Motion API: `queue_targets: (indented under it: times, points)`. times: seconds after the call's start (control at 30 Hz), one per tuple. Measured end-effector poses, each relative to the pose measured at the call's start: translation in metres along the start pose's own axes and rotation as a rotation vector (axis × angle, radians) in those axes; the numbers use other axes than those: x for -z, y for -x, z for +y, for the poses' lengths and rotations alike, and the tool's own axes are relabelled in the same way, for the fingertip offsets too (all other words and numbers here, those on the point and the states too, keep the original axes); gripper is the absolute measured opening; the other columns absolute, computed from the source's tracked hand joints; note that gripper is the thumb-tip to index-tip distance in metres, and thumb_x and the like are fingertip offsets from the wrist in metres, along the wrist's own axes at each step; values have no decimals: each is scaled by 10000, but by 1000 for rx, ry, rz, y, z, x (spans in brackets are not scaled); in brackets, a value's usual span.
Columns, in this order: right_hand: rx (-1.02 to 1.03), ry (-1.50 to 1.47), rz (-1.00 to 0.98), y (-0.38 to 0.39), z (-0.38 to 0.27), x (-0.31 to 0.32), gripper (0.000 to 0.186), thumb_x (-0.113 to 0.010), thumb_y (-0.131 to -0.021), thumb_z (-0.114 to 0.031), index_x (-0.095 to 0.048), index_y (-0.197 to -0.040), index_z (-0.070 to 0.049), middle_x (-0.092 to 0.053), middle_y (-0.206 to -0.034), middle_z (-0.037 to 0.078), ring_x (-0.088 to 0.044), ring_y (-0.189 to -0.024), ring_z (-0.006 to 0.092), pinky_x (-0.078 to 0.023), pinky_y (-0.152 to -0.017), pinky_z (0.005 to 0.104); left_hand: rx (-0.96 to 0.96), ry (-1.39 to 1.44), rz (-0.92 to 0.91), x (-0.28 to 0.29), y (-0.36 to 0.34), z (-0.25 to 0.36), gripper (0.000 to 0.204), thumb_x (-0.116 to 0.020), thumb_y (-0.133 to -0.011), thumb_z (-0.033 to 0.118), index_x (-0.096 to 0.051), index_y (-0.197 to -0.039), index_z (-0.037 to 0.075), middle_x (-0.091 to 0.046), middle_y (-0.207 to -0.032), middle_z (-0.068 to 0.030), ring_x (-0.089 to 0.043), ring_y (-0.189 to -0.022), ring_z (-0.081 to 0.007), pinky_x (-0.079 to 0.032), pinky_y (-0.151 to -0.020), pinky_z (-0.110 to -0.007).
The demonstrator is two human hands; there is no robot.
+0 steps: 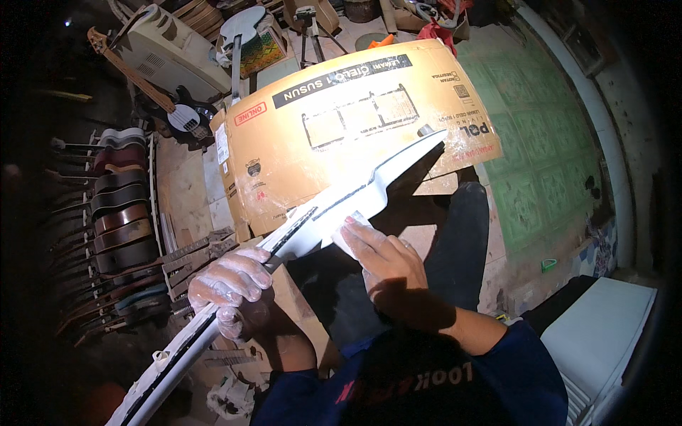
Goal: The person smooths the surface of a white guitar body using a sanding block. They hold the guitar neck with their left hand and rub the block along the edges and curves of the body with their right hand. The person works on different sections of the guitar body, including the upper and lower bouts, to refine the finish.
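A white guitar, turned on its edge with a dark strip along it, runs diagonally from the lower left across the view. My left hand, coated in white dust, is wrapped round its neck. My right hand holds a pale sanding sheet against the side of the body, fingers pressed together. The far end of the body lies over a printed cardboard sheet.
Guitars stand in a rack at left; a black bass and another white guitar stand behind. A grey appliance casing is beyond. Green tiled flooring spans the right, with a white padded item lower right.
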State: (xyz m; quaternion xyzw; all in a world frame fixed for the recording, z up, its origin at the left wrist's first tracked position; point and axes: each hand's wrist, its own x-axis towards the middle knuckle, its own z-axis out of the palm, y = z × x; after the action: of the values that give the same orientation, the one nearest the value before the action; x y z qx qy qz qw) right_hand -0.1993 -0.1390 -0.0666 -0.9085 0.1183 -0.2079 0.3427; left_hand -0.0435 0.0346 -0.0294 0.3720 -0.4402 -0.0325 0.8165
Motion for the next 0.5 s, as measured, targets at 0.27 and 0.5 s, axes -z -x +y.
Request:
queue_targets:
  times: [0.27, 0.5]
  points:
    - [-41, 55, -40, -1, 5, 12, 488, -575, -858, -9, -590, -1333, -122, -556, -1410, 35, -608, -818, 222, -468, -725, 379, 2, 9, 5, 2, -2, -3, 160, -602, -900, 216, -516, -875, 84, -554, -707, -96, -584, -705, -277, -483, -803, -525]
    - [-75, 57, 29, -7, 9, 15, 519, -580, -844, 9, -584, -1344, -132, -547, -1421, 40, -629, -906, 218, -457, -786, 392, -4, 16, 3, 0, -4, -8, 162, -599, -902, 220, -515, -872, 85, -550, -704, -94, -579, -704, -274, -481, -803, -523]
